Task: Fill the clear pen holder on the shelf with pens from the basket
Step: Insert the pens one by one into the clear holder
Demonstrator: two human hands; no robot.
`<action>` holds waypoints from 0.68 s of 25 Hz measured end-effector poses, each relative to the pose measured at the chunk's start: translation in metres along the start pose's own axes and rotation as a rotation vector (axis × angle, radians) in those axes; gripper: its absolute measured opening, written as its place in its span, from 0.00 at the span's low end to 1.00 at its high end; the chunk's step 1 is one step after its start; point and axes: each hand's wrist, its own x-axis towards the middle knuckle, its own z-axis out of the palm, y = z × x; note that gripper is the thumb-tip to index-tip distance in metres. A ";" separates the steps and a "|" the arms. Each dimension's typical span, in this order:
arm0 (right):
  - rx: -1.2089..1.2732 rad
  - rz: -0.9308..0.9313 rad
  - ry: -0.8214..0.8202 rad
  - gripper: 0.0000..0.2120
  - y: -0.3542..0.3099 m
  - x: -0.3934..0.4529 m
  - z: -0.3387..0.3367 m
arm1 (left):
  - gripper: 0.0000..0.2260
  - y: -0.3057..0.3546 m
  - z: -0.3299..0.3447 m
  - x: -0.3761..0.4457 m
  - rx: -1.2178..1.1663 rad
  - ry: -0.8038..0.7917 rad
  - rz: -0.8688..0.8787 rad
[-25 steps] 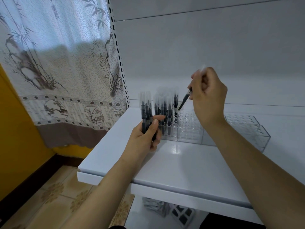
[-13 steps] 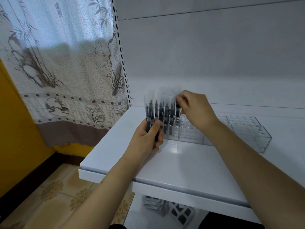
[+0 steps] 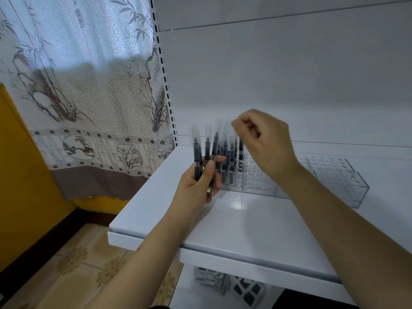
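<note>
The right hand point(image 3: 263, 141) has lifted off the pens in the clear pen holder point(image 3: 263, 181), fingers curled, holding nothing I can see. The left hand point(image 3: 200, 184) grips a bunch of pens point(image 3: 207, 150). Next, I think, it must pick one and find a free hole.

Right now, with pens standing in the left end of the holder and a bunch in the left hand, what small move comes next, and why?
Probably bring the right hand across to pinch one pen from the bunch of pens gripped in the left hand. The right fingers are curled above the standing pens, seemingly holding nothing, and most holes of the clear pen holder to the right stand empty.
</note>
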 end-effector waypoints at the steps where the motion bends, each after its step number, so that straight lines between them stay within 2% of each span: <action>1: -0.014 -0.028 -0.071 0.16 -0.006 -0.003 0.004 | 0.12 0.000 0.001 0.000 0.000 -0.015 0.004; 3: 0.043 -0.017 -0.139 0.12 -0.012 -0.007 0.011 | 0.12 0.000 0.003 -0.001 -0.004 -0.046 0.002; 5: 0.240 0.097 -0.108 0.09 -0.011 -0.006 0.010 | 0.12 0.000 0.003 -0.001 0.001 -0.041 -0.008; 7: 0.477 0.220 0.038 0.08 -0.007 -0.002 0.004 | 0.13 0.000 0.002 0.000 0.005 -0.010 -0.002; 9: 0.564 0.278 0.239 0.09 0.001 0.004 -0.003 | 0.13 -0.001 0.001 0.001 -0.013 0.012 0.004; 11: 0.440 0.304 0.313 0.11 0.010 0.006 -0.005 | 0.13 -0.001 0.000 0.001 -0.059 0.030 -0.021; 17: 0.114 0.233 0.121 0.10 0.015 0.001 0.002 | 0.14 0.002 0.000 0.000 -0.071 0.031 -0.054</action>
